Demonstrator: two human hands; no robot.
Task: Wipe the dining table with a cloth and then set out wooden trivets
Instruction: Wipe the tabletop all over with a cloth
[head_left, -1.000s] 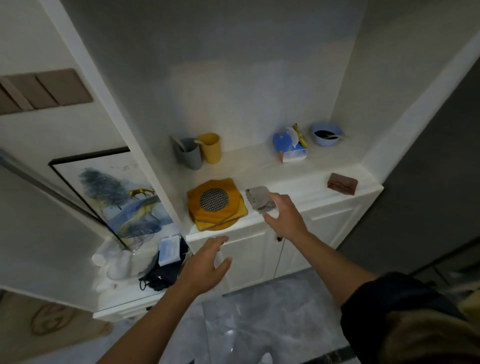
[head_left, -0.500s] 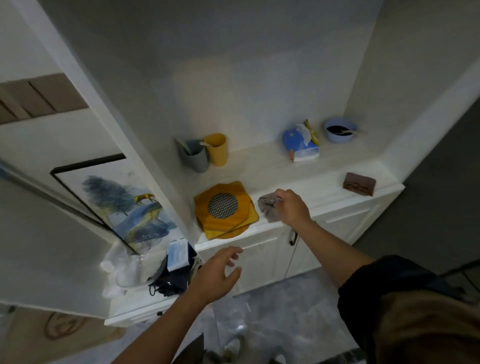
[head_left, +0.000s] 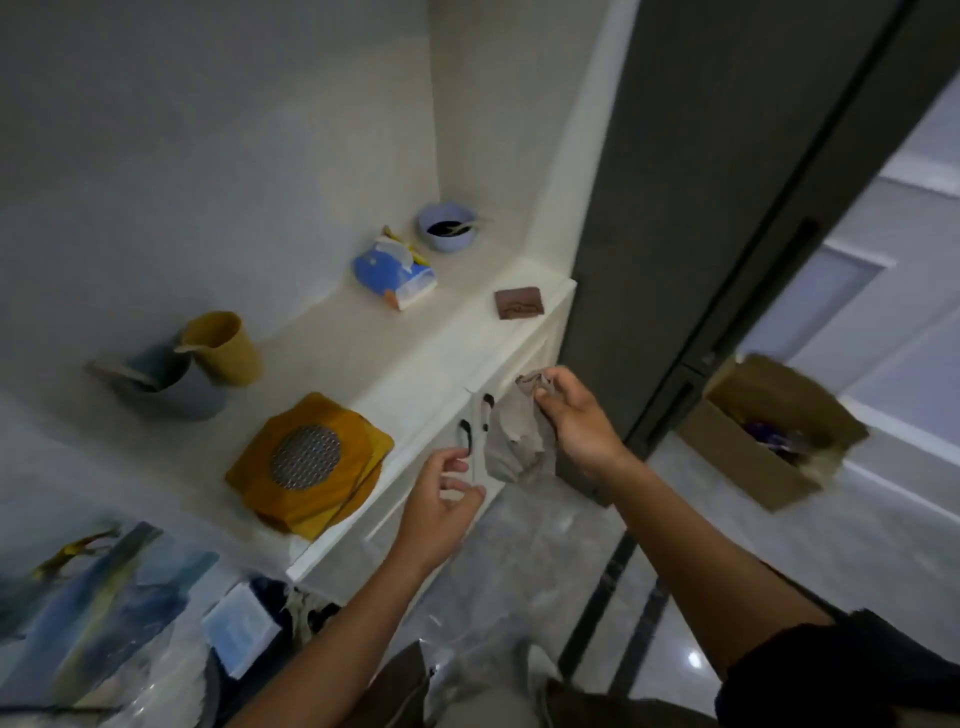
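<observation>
By the white cabinet (head_left: 358, 545): the grey cloth (head_left: 511, 441) is off the countertop (head_left: 415, 382)! A second ago it lay flat up there, just beside the wooden trivets (head_left: 306, 462). Now it dangles in front of the cabinet doors.
Right hand (head_left: 579, 426): fingers and thumb are pinched on the cloth's top corner, and the rest hangs loose below.
Left hand (head_left: 441, 501): it has come up from lower down and sits just beside the hanging cloth, not touching it. The fingers are loosely curled with nothing in them.
Trivet stack: orange, with a metal mesh disc showing on top. It hasn't budged from the countertop, left of both hands.
Back of the shelf: grey cup (head_left: 171, 384), yellow cup (head_left: 223, 348), blue tissue pack (head_left: 392, 270) and blue bowl (head_left: 447, 228), plus a small brown block (head_left: 519, 302) near the right end. All are where they were.
Dining table: not in sight from here.
What it means: the cloth is fetched, so I'd say wiping comes next, once the person reaches the table. The trivets look set to wait for a second trip.
</observation>
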